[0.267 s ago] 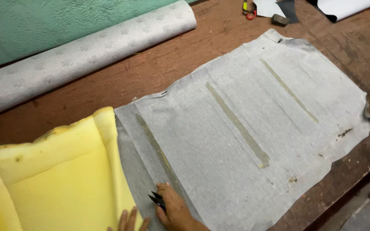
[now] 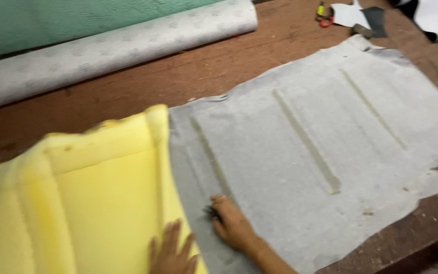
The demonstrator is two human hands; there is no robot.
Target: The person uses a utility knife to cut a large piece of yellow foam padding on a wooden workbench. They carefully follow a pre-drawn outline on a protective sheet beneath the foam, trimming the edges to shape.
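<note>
1. While the whole view is blurred by motion, the person's left hand (image 2: 172,252) lies nearest the camera, fingers spread flat and holding nothing, pressing on the lower edge of the yellow foam cushion (image 2: 84,195).
2. Just right of that foam edge, the right hand (image 2: 230,223) rests on the grey fabric sheet (image 2: 305,152), fingers curled around a small dark tool (image 2: 212,211). It looks like thread snips, though the blur hides whether the blades are apart or together.
3. That foam cushion covers the sheet's left margin and looks thick, light and springy. It would dent under a fingertip, so it is best held with a flat palm or taken by its raised rim.
4. The grey fabric sheet lies spread over the wooden table (image 2: 188,76) to the right of the foam. It looks thin, limp and light, and would likely wrinkle or slide if dragged. Pinching an edge, or pinning it flat beside a seam, seems the safer hold.
5. Three darker seam strips (image 2: 307,144) run across the sheet, away from the foam.
6. Beyond the foam, a pale patterned roll (image 2: 112,48) lies on the table, with green material (image 2: 67,20) behind it.
7. Past the sheet's far corner sit a red-handled tool (image 2: 324,19) and white and dark scraps (image 2: 358,15).
</note>
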